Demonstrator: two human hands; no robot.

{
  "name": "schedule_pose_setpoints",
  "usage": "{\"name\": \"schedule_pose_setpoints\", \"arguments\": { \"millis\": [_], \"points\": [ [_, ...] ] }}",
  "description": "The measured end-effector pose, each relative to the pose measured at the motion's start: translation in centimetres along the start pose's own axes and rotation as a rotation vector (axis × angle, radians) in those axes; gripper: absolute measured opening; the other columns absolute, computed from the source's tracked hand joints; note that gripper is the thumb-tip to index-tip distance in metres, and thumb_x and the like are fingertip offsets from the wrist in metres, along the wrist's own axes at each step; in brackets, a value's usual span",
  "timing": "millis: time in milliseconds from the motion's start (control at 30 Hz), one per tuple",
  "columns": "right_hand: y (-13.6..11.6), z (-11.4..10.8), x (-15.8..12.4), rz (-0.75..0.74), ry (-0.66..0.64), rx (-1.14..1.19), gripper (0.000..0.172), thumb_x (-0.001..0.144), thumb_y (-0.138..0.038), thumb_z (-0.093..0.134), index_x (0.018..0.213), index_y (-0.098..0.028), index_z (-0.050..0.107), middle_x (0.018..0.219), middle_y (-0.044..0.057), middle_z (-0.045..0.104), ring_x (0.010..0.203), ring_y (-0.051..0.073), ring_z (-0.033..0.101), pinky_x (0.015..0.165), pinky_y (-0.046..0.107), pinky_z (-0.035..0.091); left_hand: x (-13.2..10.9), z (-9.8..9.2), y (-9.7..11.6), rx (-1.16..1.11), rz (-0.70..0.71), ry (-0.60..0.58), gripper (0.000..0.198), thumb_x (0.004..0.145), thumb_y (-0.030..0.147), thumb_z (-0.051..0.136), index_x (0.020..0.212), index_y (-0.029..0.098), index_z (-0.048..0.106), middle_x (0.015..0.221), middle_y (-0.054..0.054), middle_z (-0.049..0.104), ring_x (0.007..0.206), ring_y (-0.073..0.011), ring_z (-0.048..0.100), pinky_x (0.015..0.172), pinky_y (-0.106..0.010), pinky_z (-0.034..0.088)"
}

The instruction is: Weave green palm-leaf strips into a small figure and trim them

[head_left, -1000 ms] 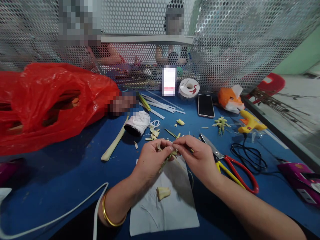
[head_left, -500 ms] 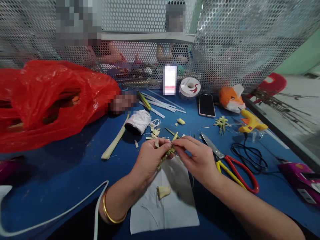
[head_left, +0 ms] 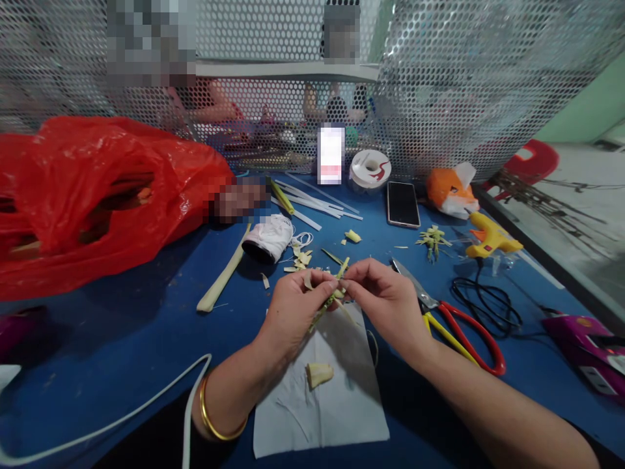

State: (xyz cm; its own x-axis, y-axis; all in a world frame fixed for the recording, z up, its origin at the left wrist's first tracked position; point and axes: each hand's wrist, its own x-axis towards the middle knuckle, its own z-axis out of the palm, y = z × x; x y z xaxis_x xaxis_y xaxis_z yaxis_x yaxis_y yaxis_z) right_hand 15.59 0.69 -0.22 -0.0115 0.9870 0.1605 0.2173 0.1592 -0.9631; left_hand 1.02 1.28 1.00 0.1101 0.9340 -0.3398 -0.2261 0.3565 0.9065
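My left hand (head_left: 299, 301) pinches a thin green woven plant piece (head_left: 322, 312), which slants up and to the right between thumb and fingers. A pale strip curls beside the left index finger. Fingertips of my right hand (head_left: 383, 303) are pressed together at the piece's upper part, close to the left thumb; what they pinch is too small to make out. Under both hands lies a white cloth or paper (head_left: 342, 417) bearing a pale yellow stem chunk (head_left: 319, 375).
Scissors (head_left: 434, 303), a yellow glue gun (head_left: 493, 238) and its black cord lie to the right. A phone (head_left: 403, 204), a ribbon roll (head_left: 370, 170) and a thread spool (head_left: 271, 238) stand farther back. A red bag (head_left: 107, 208) fills the left, before a perforated metal screen (head_left: 439, 98).
The fingers of my right hand have drawn closer together and curled at the woven piece. My left hand keeps its hold, almost unmoved. The view has shifted slightly.
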Motion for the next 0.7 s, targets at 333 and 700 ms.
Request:
{"name": "schedule_pose_setpoints", "arguments": {
  "millis": [333,700],
  "points": [
    [-0.04,-0.30,-0.10,-0.214,-0.007,-0.231,0.015,0.085,-0.017,0.061,0.087,-0.021,0.075,0.080,0.003,0.074,0.071,0.015,0.066,0.066,0.028,0.050,0.37,-0.30,-0.62,-0.006,0.037,-0.001,0.012,0.069,0.022,0.075,0.071,0.014,0.068,0.064,0.001,0.065,0.056,-0.0093,0.058,0.060,-0.024,0.046],
    [0.51,-0.12,-0.34,-0.173,0.045,-0.206,0.009,0.085,-0.019,0.063,0.086,-0.021,0.072,0.081,0.003,0.074,0.073,0.016,0.067,0.065,0.028,0.052,0.34,-0.39,-0.86,0.211,0.162,0.045,0.010,0.073,0.026,0.072,0.074,0.015,0.070,0.066,0.000,0.066,0.060,-0.0101,0.055,0.060,-0.024,0.042]
  ]
}}
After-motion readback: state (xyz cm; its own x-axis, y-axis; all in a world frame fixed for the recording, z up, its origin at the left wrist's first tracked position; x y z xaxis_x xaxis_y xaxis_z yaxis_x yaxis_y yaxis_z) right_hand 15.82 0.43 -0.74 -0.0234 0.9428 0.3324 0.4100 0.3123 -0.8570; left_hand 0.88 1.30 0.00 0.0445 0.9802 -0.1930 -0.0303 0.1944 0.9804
